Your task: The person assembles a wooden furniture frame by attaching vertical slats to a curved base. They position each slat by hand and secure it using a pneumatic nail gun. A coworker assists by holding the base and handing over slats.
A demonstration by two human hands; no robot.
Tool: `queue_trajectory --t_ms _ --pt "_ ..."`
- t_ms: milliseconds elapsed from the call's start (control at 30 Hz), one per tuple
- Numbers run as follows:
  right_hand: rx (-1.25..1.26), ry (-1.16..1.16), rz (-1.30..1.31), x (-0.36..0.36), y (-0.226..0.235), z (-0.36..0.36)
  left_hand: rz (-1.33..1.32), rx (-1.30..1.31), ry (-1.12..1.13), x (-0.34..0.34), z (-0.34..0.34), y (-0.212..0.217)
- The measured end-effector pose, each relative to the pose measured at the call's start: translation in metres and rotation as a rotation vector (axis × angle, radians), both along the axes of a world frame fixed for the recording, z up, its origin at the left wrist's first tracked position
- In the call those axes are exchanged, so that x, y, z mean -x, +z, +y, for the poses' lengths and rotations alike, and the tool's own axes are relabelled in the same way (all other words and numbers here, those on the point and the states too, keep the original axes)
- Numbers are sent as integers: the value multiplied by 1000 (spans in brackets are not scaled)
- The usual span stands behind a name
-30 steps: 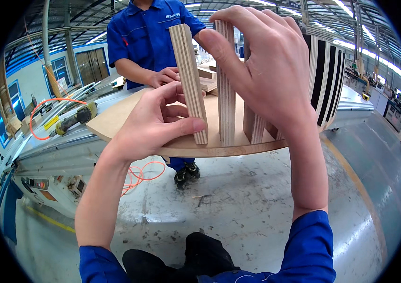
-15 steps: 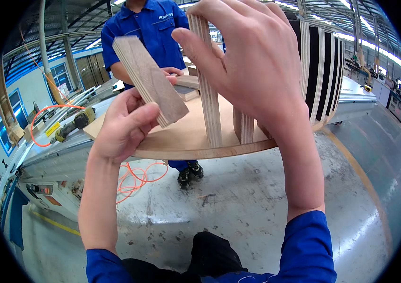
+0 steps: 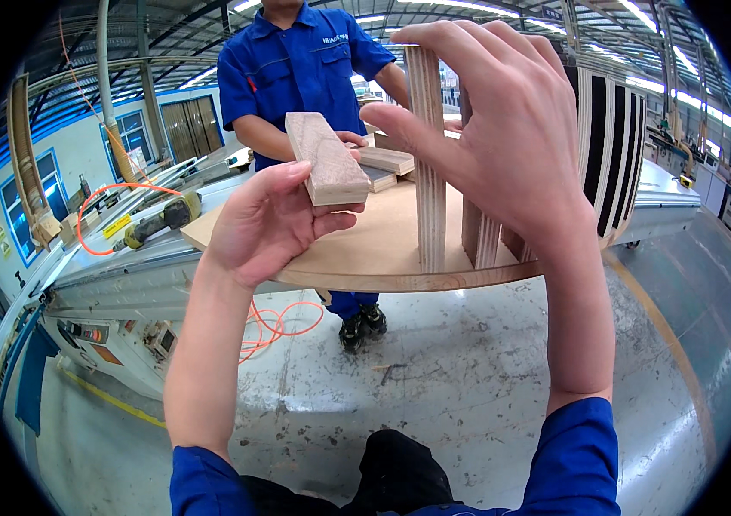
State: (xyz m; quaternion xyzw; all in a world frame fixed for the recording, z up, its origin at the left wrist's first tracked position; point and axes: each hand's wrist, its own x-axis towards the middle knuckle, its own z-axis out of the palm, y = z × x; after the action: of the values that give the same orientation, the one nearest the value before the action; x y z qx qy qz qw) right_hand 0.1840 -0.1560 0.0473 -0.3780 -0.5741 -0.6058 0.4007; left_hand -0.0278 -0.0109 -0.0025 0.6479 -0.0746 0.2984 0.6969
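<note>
My left hand [image 3: 267,215] holds a short plywood block [image 3: 327,159] with a brown wood-grain face, thumb on its left edge and fingers beneath. Raised on the right, my right hand [image 3: 503,129] curves round a tall plywood strip [image 3: 432,215] that stands upright on a rounded wooden board [image 3: 365,249]. The index fingertip is at the strip's top, and the thumb crosses its near side; the palm's contact is hidden. More upright plywood pieces [image 3: 486,241] stand just right of this strip, partly behind my wrist.
A co-worker in a blue shirt [image 3: 297,77] stands across the board, hands near flat wood blocks [image 3: 385,161]. At left, a power drill [image 3: 159,219] and an orange hose [image 3: 82,215] lie on the metal bench. Black-and-light layered panels [image 3: 611,155] rise at right.
My left hand has turned the block to show its end and shifted it right. In the picture, the board, strip and right hand also sit farther right and slightly lower.
</note>
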Motion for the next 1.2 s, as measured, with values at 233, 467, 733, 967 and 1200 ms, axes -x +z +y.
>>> queue_trajectory --t_ms 233,467,733,967,1200 --pt "44 217 -193 17 -16 1 -16 33 -75 3 3 -3" --pt "183 60 -266 23 -11 -8 -56 -137 -13 16 -12 2" --pt "165 100 -215 24 9 -32 -127 -336 237 12 -24 9" --pt "313 301 82 33 11 -34 169 -607 434 -10 -36 -2" --pt "429 158 136 55 3 -42 315 -609 483 -7 -43 -1"
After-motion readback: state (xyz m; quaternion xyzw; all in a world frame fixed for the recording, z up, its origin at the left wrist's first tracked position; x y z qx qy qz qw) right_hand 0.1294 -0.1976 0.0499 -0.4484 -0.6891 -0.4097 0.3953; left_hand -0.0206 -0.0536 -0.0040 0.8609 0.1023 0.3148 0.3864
